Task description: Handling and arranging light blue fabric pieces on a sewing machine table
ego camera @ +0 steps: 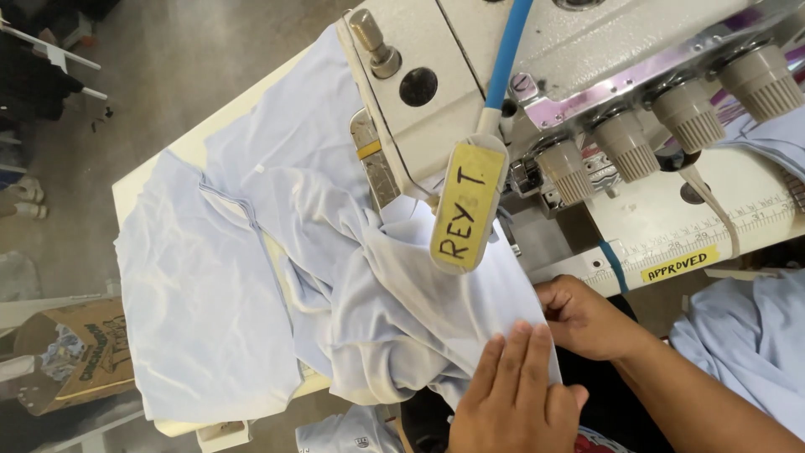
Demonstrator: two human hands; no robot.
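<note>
A light blue fabric piece (251, 285) is spread over the white table and bunched up at the sewing machine (470, 75). My left hand (511, 394) lies flat on the near edge of the fabric, fingers together and pointing toward the machine. Just to its right, my right hand (587, 320) pinches the same fabric edge with curled fingers, its forearm running off to the lower right. Both hands sit close together below the machine's needle area, which a yellow-taped paddle (468, 205) on a blue tube hides.
Several ribbed tension knobs (625, 143) line the machine's right side. A ruler strip with a yellow label (679, 264) runs along the machine bed. More light blue fabric (750, 335) lies at the right. A cardboard box (80, 352) stands on the floor at the left.
</note>
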